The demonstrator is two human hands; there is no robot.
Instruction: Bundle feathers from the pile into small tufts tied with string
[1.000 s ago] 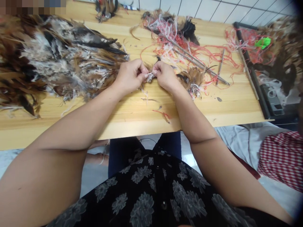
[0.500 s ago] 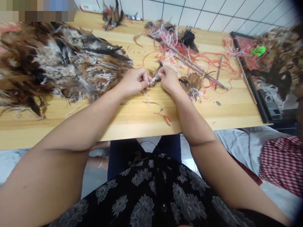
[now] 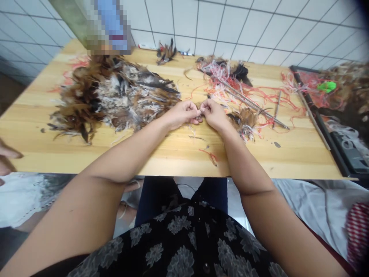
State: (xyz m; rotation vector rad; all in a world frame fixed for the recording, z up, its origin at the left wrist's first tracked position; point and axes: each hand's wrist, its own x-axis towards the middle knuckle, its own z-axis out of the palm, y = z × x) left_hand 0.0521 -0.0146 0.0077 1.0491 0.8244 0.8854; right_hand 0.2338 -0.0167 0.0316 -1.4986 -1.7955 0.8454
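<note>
My left hand (image 3: 184, 114) and my right hand (image 3: 215, 116) meet above the wooden table, fingertips pinched closely together. Between them is a small bunch of feathers, its pale quill ends mostly covered by my fingers. Just left of my left hand spreads a large pile of brown, black and whitish feathers (image 3: 123, 96). Beside my right wrist lies a smaller clump of brown feathers (image 3: 245, 119). Below my hands, a short red strand (image 3: 211, 157) rests on the tabletop.
Red and white plastic strands (image 3: 216, 73) lie tangled behind my right hand, with thin rods (image 3: 253, 104) across them. A black-edged tray (image 3: 317, 119) on the right holds more feathers. Another person's hand (image 3: 7, 154) is at the left table edge. A tiled wall (image 3: 225, 27) stands behind.
The view has tilted up and left, bringing another person's hand into sight at the left. My fingertips have drawn closer together, covering the pale quills that showed between them.
</note>
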